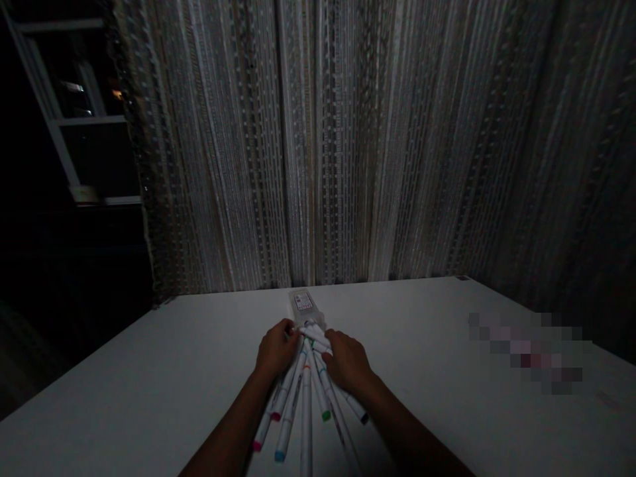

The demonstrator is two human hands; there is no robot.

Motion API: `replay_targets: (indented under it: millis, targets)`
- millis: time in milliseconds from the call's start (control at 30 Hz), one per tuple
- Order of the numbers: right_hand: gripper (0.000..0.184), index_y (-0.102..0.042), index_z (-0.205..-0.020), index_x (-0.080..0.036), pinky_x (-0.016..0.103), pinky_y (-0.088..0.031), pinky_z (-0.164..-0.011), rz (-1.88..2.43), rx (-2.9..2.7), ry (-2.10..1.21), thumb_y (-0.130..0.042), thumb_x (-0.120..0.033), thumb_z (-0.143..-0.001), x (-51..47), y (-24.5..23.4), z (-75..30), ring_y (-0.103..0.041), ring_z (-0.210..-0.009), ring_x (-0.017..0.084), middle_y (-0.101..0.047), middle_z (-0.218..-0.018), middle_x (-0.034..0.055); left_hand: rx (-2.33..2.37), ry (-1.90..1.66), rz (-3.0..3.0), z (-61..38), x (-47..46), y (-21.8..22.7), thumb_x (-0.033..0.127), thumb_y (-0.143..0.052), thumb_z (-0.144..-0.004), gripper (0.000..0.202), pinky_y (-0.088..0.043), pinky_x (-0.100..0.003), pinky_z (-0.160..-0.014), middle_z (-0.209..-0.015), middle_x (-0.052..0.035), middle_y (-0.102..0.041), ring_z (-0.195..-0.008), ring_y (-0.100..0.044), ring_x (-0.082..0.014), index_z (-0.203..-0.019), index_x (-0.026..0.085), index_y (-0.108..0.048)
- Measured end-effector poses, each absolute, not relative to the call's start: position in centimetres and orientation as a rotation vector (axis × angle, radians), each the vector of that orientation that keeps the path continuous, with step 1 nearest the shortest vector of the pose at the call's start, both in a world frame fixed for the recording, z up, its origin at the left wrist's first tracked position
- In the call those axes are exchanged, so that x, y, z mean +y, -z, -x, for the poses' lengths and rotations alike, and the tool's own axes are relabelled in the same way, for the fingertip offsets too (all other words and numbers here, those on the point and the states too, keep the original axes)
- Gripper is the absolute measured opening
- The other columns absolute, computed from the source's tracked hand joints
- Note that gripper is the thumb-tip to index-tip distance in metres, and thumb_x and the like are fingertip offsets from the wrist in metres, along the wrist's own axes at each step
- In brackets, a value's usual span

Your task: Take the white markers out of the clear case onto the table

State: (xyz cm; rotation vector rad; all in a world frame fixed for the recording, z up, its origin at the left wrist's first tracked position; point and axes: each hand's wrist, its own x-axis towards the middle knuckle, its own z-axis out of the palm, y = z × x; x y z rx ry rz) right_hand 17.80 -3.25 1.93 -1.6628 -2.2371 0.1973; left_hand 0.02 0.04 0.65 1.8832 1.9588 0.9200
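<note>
Several white markers (307, 404) with coloured ends, pink, blue, green and dark among them, fan out on the table toward me. Their far ends gather at the mouth of a clear plastic case (298, 305) with a printed label, which lies flat beyond my hands. At the left edge of that mouth, my left hand (276, 350) is closed, fingertips pinching the case. My right hand (348, 359) curls round the right side of the bundle, its thumb and fingers on markers. Where the marker tips meet the case is partly hidden and dim.
The white table (199, 371) stretches to both sides. A blurred, pixelated patch (531, 354) covers something at its right. Behind the table hangs a patterned curtain (338, 146). A dark window (94, 112) is at the left, with a small pale object (84, 194) on its sill.
</note>
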Motion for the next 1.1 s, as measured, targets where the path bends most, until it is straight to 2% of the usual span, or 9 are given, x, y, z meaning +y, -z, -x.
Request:
replay_targets:
  millis: [533,800,1100]
  targets:
    - [0.036,-0.057,-0.119,-0.016,0.032,-0.041,-0.087,1.666,-2.279,-0.211,-0.05,-0.025,-0.085,-3.5,-2.5,-17.8,-0.059,-0.103,0.024,-0.064,-0.111,0.0123,1.919,-1.04,-1.898,0.3,0.6,0.3,0.028,-0.054,-0.081,0.011,-0.036,-0.02,-0.061,-0.071,0.0002,-0.066,-0.065,-0.06,-0.0131,-0.074,0.019,-0.057]
    - [0.038,-0.056,-0.121,-0.017,0.032,-0.042,-0.085,1.654,-2.309,-0.192,-0.05,-0.029,-0.086,-3.5,-2.5,-17.9,-0.06,-0.102,0.024,-0.064,-0.112,0.0127,1.927,-1.056,-1.877,0.3,0.8,0.5,0.03,-0.055,-0.079,0.011,-0.035,-0.021,-0.058,-0.068,0.0003,-0.064,-0.062,-0.059,-0.0142,-0.074,0.02,-0.055]
    - [0.036,-0.058,-0.115,-0.017,0.032,-0.044,-0.081,1.643,-2.286,-0.17,-0.053,-0.03,-0.082,-3.5,-2.2,-18.0,-0.061,-0.099,0.024,-0.065,-0.108,0.011,1.86,-0.95,-1.87,0.4,0.9,0.6,0.039,-0.049,-0.079,0.029,-0.037,-0.024,-0.057,-0.066,-0.0049,-0.067,-0.063,-0.06,-0.0176,-0.065,0.017,-0.062]
